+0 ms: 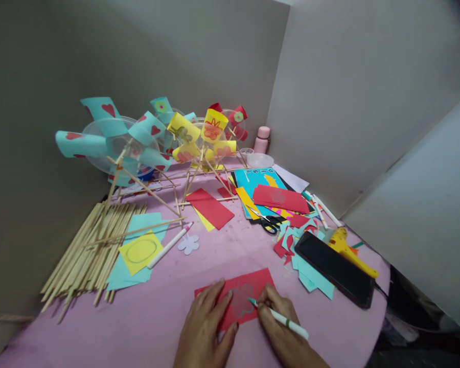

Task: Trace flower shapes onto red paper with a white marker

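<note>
A red paper rectangle lies on the pink table at the near middle, with a greyish flower-like drawing on it. My left hand rests flat on the paper's left part, its fingers spread out. In my right hand is a white marker pen with a green tip and a green band. Its tip touches the right side of the drawing or hovers just over it; I cannot tell which. Farther off, a white flower-shaped cutout lies beside a white marker with a pink cap.
Paper pinwheels on stick stands, including a blue one and a yellow one, fill the back left. Wooden sticks lie at left. Scissors, red strips, a phone and a yellow glue gun sit right.
</note>
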`<move>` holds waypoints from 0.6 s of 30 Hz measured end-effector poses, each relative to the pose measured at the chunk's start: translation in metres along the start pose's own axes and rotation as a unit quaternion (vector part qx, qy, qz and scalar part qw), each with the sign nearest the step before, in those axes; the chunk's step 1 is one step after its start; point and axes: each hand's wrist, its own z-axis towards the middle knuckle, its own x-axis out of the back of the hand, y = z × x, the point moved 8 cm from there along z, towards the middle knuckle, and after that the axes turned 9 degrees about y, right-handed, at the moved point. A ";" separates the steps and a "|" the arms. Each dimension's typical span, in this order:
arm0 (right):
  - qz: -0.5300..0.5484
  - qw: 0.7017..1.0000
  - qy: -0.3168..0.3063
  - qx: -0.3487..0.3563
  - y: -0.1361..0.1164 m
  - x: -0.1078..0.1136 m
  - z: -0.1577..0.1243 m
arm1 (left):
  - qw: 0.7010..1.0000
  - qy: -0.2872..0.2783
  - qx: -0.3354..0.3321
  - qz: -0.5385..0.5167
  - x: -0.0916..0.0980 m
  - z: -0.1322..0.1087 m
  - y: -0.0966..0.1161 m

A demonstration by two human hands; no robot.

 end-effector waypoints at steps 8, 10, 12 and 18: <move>0.017 1.000 0.015 0.002 0.001 0.002 0.001 | 1.000 -0.001 -0.005 0.012 0.001 -0.001 0.000; 0.019 1.000 0.017 0.002 0.002 0.002 0.001 | 1.000 0.001 -0.007 0.011 0.001 0.000 0.002; 0.021 1.000 0.016 0.001 0.003 0.002 0.001 | 1.000 0.003 -0.007 0.011 0.001 0.000 0.002; 0.034 0.999 0.032 -0.006 0.006 0.003 0.002 | 1.000 -0.003 -0.012 0.014 0.001 0.000 0.002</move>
